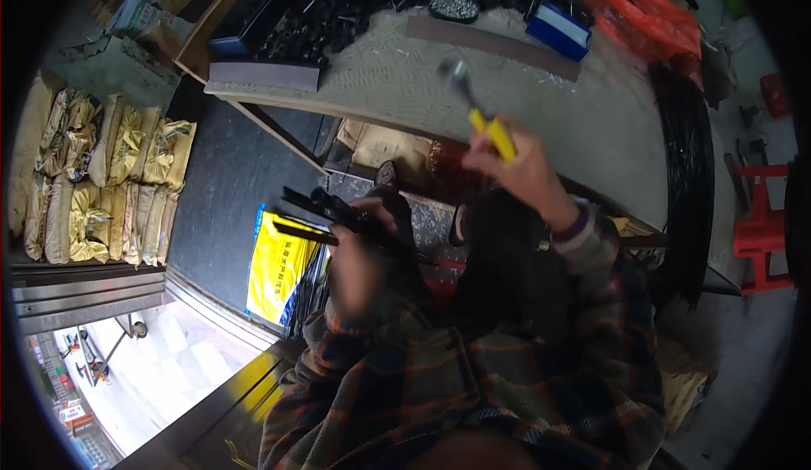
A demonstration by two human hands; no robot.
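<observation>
Head view: right hand, grip wrapped tight around a yellow-handled hammer, raised above the counter. Left hand, blurred, grip closed on a bundle of black rods below the counter edge, over the floor.

yellow-handled hammer, plaid sleeve, seemingly black rods

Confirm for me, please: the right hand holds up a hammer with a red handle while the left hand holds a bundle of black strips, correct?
Not quite: in the head view the hammer in the right hand has a yellow handle, not red. The left hand does hold the bundle of black strips.
</observation>
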